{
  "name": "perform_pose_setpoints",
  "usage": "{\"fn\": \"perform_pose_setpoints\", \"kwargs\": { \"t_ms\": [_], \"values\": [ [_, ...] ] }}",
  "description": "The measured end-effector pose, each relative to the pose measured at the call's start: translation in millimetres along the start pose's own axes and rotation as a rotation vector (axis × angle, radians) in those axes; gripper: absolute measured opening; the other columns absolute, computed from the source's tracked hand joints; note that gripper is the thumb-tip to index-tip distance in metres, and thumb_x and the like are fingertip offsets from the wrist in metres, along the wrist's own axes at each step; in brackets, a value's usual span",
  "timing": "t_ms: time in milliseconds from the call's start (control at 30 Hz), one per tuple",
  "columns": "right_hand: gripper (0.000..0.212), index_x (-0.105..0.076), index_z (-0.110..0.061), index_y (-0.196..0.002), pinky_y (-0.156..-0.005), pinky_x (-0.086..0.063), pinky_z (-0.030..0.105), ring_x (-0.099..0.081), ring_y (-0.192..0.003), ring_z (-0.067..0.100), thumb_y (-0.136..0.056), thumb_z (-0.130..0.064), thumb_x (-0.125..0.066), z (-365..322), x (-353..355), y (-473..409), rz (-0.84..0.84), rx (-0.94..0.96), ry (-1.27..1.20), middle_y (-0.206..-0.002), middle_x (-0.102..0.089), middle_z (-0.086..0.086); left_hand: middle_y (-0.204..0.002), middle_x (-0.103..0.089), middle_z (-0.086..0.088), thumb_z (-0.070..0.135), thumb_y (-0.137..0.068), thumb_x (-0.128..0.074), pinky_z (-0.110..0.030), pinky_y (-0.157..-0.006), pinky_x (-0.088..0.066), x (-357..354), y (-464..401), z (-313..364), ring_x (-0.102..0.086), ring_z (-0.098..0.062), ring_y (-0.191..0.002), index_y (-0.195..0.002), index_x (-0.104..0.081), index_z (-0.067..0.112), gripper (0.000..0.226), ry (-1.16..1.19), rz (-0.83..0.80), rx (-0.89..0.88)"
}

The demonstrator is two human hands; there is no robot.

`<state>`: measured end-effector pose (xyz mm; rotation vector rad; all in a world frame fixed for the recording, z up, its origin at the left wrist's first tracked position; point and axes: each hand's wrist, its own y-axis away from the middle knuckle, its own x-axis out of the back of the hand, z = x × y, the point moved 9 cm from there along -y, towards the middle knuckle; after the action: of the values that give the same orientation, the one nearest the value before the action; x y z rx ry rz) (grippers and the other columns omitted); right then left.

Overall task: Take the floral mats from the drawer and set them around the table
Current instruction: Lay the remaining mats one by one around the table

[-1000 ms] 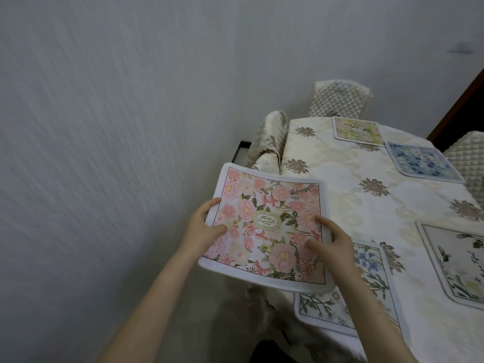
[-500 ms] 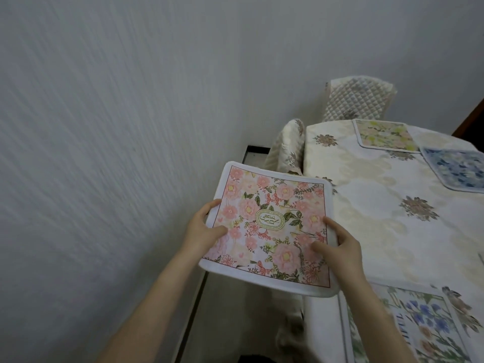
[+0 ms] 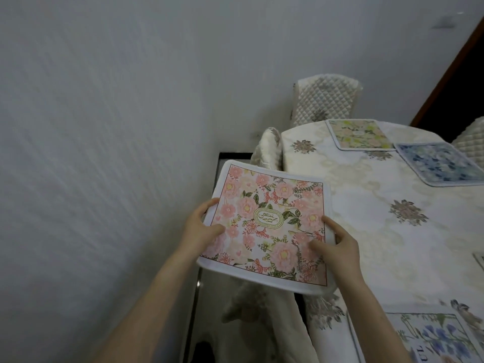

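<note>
Both hands hold a pink floral mat (image 3: 269, 226) in the air, at the near left edge of the surface (image 3: 366, 205), which is covered in a cream cloth with brown flower motifs. The left hand (image 3: 201, 229) grips the mat's left edge, thumb lying on the printed face and fingers curled round the border. The right hand (image 3: 337, 247) grips the right edge, thumb on top near the lower right corner, fingers along and under the side. The mat lies between the two hands, tilted a little, its right edge over the rim of the surface and its left part over the gap beside the wall.

On the surface lie a yellow-green floral mat (image 3: 360, 134) at the far side, a blue floral mat (image 3: 440, 163) just beside it, and a blue-flower mat (image 3: 429, 336) at the near edge. A quilted chair back (image 3: 324, 100) stands beyond the surface.
</note>
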<state>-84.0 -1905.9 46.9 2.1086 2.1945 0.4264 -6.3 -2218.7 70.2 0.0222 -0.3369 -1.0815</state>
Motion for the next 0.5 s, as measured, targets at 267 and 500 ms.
{"fn": "perform_pose_setpoints", "kwargs": {
  "t_ms": [267, 500],
  "values": [
    [0.066, -0.054, -0.025, -0.132, -0.064, -0.059, 0.030, -0.068, -0.085, 0.014, -0.075, 0.005, -0.069, -11.2, -34.9, -67.0, 0.217, -0.011, -0.053, -0.105, -0.066, -0.003, -0.116, -0.058, 0.002, -0.005, -0.078, -0.065, -0.018, -0.061, -0.056, -24.2, -140.0, 16.0, -0.063, -0.010, -0.092, -0.129, -0.054, 0.027, 0.061, 0.023, -0.228, -0.018],
    [0.066, -0.054, -0.026, -0.131, -0.067, -0.059, 0.035, -0.069, -0.086, 0.018, -0.075, 0.005, -0.069, -23.8, -61.7, -104.6, 0.413, -0.045, -0.113, -0.108, -0.067, 0.003, -0.113, -0.058, 0.010, -0.004, -0.077, -0.065, -0.019, -0.057, -0.054, -44.2, -245.9, 45.4, -0.065, -0.009, -0.088, -0.126, -0.055, 0.031, 0.061, -0.024, -0.426, -0.038]
  ]
}}
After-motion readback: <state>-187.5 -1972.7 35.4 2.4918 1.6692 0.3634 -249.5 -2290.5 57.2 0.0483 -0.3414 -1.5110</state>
